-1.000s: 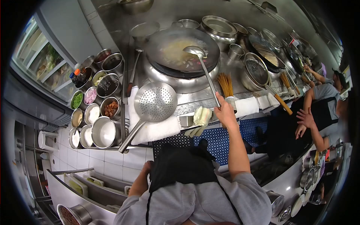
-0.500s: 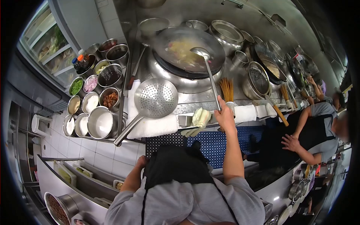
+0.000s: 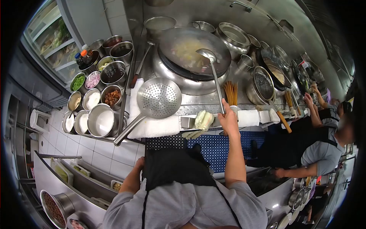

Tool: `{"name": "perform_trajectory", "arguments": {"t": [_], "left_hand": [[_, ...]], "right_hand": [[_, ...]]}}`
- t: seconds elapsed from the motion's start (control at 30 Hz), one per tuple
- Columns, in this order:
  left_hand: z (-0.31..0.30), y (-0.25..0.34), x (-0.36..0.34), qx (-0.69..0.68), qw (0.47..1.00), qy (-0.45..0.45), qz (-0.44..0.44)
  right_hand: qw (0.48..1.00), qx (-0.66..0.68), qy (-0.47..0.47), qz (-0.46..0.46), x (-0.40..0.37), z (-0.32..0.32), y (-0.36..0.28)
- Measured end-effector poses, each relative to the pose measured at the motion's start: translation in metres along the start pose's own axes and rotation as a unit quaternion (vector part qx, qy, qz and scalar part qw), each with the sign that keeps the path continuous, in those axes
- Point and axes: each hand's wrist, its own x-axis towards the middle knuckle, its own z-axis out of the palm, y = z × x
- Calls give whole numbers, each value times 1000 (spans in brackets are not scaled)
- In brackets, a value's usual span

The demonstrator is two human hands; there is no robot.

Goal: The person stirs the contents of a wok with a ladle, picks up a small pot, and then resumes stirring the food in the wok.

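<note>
My right hand [image 3: 229, 119] is wrapped round the handle end of a long metal ladle [image 3: 215, 78]. The ladle's bowl rests inside a large dark wok [image 3: 219, 40], among steaming pale yellow food [image 3: 186, 50]. My left hand [image 3: 140, 163] hangs low beside my black apron [image 3: 173, 168]; its fingers are mostly hidden. A perforated strainer [image 3: 159, 97] lies on a white towel [image 3: 156, 129] at the counter edge, left of the ladle. Close to my right hand are a bamboo brush [image 3: 230, 93] and a folded pale cloth [image 3: 204, 120].
Metal pots of ingredients, including red onion [image 3: 93, 80] and a large pot of white contents [image 3: 102, 121], stand at the left. A mesh strainer [image 3: 263, 84] sits on a pot at the right. Co-workers [image 3: 324, 145] stand further right. Behind me runs a steel counter [image 3: 47, 168].
The ladle stays in the wok with my right hand on it, and the view shifts slightly. The nearest co-worker's arm has swung down, and another person's raised hand shows beyond.
</note>
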Motion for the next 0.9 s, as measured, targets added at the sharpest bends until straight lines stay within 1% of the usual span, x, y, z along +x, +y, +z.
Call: {"name": "perform_trajectory", "arguments": {"t": [0.03, 0.07, 0.13, 0.23, 0.33, 0.43, 0.53, 0.63, 0.73, 0.83, 0.9], "left_hand": [[1, -2, 1, -15, 1000, 15, -10], [2, -4, 1, 17, 1000, 20, 7], [-16, 14, -11, 82, 995, 30, 39], [-25, 23, -11, 43, 998, -13, 53], [-45, 51, -30, -13, 999, -1, 44], [-40, 42, -25, -44, 998, -15, 37], [-36, 40, -22, -21, 999, -31, 26], [-22, 19, -10, -49, 999, -9, 20], [-24, 21, -16, -18, 998, 20, 65], [-33, 31, -21, 8, 1000, 6, 16], [-36, 29, -23, -6, 1000, 1, 17]], "right_hand": [[1000, -1, -3, 4, 0, -1, -1], [1000, -2, -6, 8, 0, -1, -1], [1000, -1, -7, 12, 0, -2, -3], [999, 13, -18, 23, -1, -5, -8], [999, 18, -19, 26, -2, -6, -10], [1000, 14, -13, 22, -2, -5, -9], [1000, 18, -13, 21, -2, -5, -8], [1000, 5, -7, 16, -1, -4, -5], [1000, -1, -6, 14, 0, -2, -2], [1000, 0, 0, 8, 1, 2, 3], [1000, -2, -2, 11, 1, 2, 4]]}}
